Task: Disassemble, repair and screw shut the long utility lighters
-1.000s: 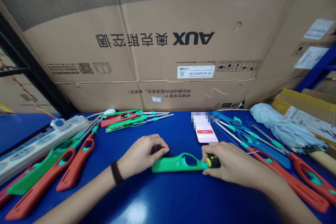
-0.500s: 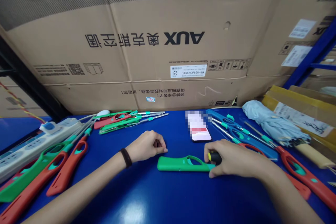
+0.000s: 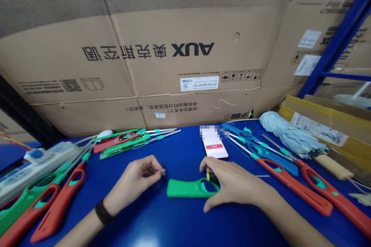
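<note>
A green lighter body (image 3: 184, 188) with a looped trigger opening lies flat on the blue table in front of me. My right hand (image 3: 228, 183) arches over its right end, thumb on the near side and fingers on the far side, hiding that end. Tucked in the same hand is a screwdriver (image 3: 213, 178) with a black and yellow handle; its thin shaft sticks out to the right behind the hand. My left hand (image 3: 142, 175) hovers left of the lighter, thumb and fingertips pinched together; whatever they hold is too small to name.
Red lighters (image 3: 294, 185) and blue lighters (image 3: 261, 150) lie on the right, near a folded pale blue umbrella (image 3: 290, 133). More lighters (image 3: 62, 204) and a power strip (image 3: 52, 162) occupy the left. A phone (image 3: 215, 147) lies behind, before a large cardboard wall (image 3: 145, 19).
My right hand has slid left over the lighter, covering more of it, with thumb and fingers wider apart. My left hand has drawn back towards me and left. The view has shifted slightly.
</note>
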Available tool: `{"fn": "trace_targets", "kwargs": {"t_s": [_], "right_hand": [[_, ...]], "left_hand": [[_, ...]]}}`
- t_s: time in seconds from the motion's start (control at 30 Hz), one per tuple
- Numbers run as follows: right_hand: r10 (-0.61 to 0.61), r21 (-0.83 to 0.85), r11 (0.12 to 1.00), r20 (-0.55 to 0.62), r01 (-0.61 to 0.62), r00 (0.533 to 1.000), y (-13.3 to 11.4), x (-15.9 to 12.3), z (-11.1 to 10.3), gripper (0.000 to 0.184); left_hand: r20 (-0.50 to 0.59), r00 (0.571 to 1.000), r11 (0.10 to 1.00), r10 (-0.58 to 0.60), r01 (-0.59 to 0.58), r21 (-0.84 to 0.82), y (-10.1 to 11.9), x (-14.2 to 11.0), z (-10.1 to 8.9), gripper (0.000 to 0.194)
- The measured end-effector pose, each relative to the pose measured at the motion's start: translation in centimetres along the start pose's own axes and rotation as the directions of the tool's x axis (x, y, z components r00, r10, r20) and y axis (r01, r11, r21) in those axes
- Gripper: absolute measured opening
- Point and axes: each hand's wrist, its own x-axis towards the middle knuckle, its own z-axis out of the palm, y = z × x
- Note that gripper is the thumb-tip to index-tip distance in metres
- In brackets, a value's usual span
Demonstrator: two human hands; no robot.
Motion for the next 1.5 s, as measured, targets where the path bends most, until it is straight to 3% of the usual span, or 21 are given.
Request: {"fn": "trace_targets", "kwargs": {"t_s": [0.27, 0.4, 0.57, 0.67, 0.77, 0.97, 1.13, 1.5], "right_hand": [[-0.149, -0.058, 0.987, -0.036, 0.147, 0.988, -0.8, 0.6, 0.7, 0.035], [-0.128, -0.061, 0.99, -0.058, 0.124, 0.99, -1.2, 0.4, 0.3, 0.024], [-0.1, -0.087, 0.992, -0.085, 0.093, 0.991, -0.7, 0.6, 0.1, 0.02], [-0.146, -0.095, 0.986, -0.075, 0.138, 0.986, -0.3, 0.8, 0.3, 0.019], [-0.188, -0.089, 0.979, -0.055, 0.182, 0.981, -0.1, 0.9, 0.5, 0.016], [-0.169, -0.117, 0.981, -0.138, 0.154, 0.976, -0.1, 0.8, 0.4, 0.013], [-0.193, -0.121, 0.977, -0.136, 0.177, 0.972, 0.0, 0.7, 0.2, 0.01], [-0.19, -0.165, 0.972, -0.156, 0.164, 0.969, 0.3, 0.7, 0.1, 0.009]], "left_hand": [[0.013, 0.991, 0.985, -0.137, 0.137, -0.107, 0.2, 0.0, -0.2, 0.035], [0.022, 0.998, 0.99, -0.062, 0.064, -0.129, 0.5, -0.4, -0.1, 0.026], [-0.076, 0.995, 0.992, 0.061, -0.069, -0.108, 1.1, -0.6, -0.1, 0.015], [-0.09, 0.985, 0.987, 0.147, -0.152, -0.053, 1.4, -0.7, 0.0, 0.012], [-0.025, 0.975, 0.975, 0.22, -0.219, 0.036, 1.5, -0.7, 0.0, 0.01], [0.171, 0.929, 0.933, 0.328, -0.347, 0.095, 1.3, -1.0, -0.5, 0.01], [0.198, 0.914, 0.919, 0.355, -0.38, 0.106, 0.9, -1.1, -0.3, 0.011], [0.198, 0.925, 0.935, 0.323, -0.345, 0.085, 0.8, -1.1, 0.0, 0.01]]}}
